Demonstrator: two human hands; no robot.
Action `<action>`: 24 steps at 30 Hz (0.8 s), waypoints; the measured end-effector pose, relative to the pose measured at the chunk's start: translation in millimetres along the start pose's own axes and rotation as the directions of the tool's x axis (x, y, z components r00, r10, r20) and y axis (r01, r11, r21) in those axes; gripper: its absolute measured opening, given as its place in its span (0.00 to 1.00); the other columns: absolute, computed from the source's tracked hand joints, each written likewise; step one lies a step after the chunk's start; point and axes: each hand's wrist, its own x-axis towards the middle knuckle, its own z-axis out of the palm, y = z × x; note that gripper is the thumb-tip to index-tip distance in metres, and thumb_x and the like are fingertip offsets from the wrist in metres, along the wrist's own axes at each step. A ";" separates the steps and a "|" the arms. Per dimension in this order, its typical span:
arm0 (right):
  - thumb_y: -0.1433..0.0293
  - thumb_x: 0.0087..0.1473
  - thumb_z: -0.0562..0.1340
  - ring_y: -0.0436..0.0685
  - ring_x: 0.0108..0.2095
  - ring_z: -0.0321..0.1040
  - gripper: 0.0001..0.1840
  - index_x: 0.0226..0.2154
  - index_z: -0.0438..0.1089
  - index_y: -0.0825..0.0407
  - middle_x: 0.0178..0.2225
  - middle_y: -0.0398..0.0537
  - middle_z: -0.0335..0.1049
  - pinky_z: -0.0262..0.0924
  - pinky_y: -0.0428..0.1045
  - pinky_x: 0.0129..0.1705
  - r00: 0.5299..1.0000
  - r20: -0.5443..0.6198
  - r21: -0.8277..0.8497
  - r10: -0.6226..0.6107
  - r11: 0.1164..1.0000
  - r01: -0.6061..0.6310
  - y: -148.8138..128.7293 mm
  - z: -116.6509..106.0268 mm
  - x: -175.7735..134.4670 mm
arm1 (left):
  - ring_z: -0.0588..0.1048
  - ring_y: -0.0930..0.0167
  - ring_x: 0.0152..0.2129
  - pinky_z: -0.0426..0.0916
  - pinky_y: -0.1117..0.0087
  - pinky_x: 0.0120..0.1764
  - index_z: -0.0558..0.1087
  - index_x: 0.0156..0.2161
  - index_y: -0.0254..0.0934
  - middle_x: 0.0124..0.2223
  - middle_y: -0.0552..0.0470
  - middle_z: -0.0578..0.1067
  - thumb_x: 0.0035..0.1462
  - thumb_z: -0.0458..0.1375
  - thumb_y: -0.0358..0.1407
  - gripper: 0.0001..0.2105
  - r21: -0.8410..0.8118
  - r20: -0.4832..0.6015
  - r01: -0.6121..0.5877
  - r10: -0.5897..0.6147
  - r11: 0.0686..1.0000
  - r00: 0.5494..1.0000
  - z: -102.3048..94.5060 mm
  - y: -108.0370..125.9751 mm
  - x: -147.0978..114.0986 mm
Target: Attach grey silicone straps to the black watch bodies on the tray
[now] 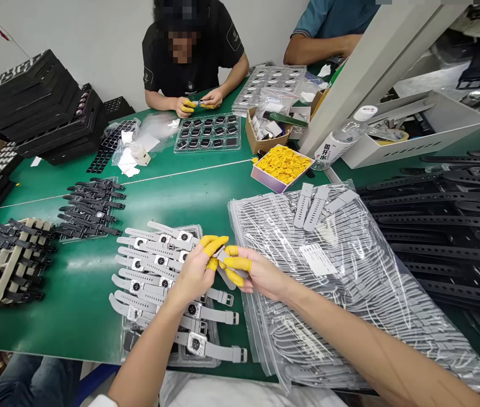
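Observation:
Yellow finger cots cover several fingertips of both my hands. My left hand point(195, 268) pinches a small silver-grey watch point(222, 255) from the left. From the right, my right hand point(261, 274) grips the same watch, and a grey strap point(226, 278) hangs below the fingers. Much of the watch is hidden by my fingertips. Beneath my left hand, a clear tray point(214, 353) bears rows of watches with grey straps point(196, 343), their backs facing up. Right of my hands lies a large clear bag of grey straps point(362, 277), with a few loose straps point(317, 209) on top.
A box of yellow finger cots point(282, 165) stands beyond the bag, near a water bottle point(337, 144) and a white bin point(418, 133). Black straps point(443, 226) lie right. Black-strapped watches point(91, 209) sit left. Across the green table point(172, 195), a person point(193, 51) handles a small part.

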 end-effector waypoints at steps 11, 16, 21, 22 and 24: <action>0.60 0.53 0.70 0.44 0.14 0.42 0.16 0.31 0.64 0.50 0.15 0.32 0.56 0.41 0.42 0.16 0.996 -0.073 0.096 -0.043 0.994 0.050 -0.2 0.1 1.7 | 0.71 0.62 0.55 0.69 0.57 0.59 0.63 0.68 0.42 0.58 0.40 0.70 0.69 0.46 0.26 0.26 0.085 0.005 0.033 -0.034 0.996 0.999 4.4 5.3 0.8; 0.60 0.53 0.70 0.44 0.15 0.42 0.16 0.31 0.64 0.50 0.15 0.32 0.55 0.41 0.42 0.16 0.996 -0.065 0.088 -0.056 0.994 0.062 -1.3 -0.8 0.2 | 0.70 0.62 0.56 0.68 0.56 0.61 0.60 0.70 0.42 0.58 0.41 0.68 0.73 0.44 0.34 0.23 0.007 0.074 0.013 -0.013 1.000 0.997 -2.9 12.6 1.8; 0.59 0.53 0.69 0.43 0.14 0.41 0.17 0.30 0.63 0.50 0.15 0.31 0.54 0.39 0.42 0.16 0.995 -0.091 0.047 -0.042 0.998 0.046 -0.4 -1.9 1.2 | 0.70 0.60 0.55 0.69 0.54 0.59 0.64 0.68 0.37 0.57 0.37 0.67 0.72 0.46 0.34 0.22 0.188 0.065 -0.049 0.038 0.981 0.997 -4.7 6.8 -0.6; 0.58 0.53 0.69 0.43 0.14 0.41 0.17 0.30 0.63 0.50 0.14 0.31 0.54 0.39 0.42 0.16 0.995 -0.095 0.036 -0.042 0.998 0.046 -0.4 -1.6 1.6 | 0.70 0.59 0.55 0.69 0.53 0.59 0.65 0.67 0.37 0.57 0.37 0.68 0.71 0.48 0.34 0.22 0.233 0.072 -0.056 0.041 0.971 0.997 -5.2 5.2 -0.7; 0.57 0.53 0.69 0.43 0.14 0.40 0.18 0.30 0.62 0.50 0.14 0.30 0.54 0.38 0.42 0.16 0.996 -0.080 0.016 -0.047 0.999 0.048 -0.5 -0.4 2.1 | 0.71 0.59 0.54 0.70 0.53 0.58 0.67 0.66 0.37 0.56 0.37 0.69 0.70 0.48 0.33 0.22 0.247 0.083 -0.067 0.048 0.967 0.995 -7.1 3.5 0.3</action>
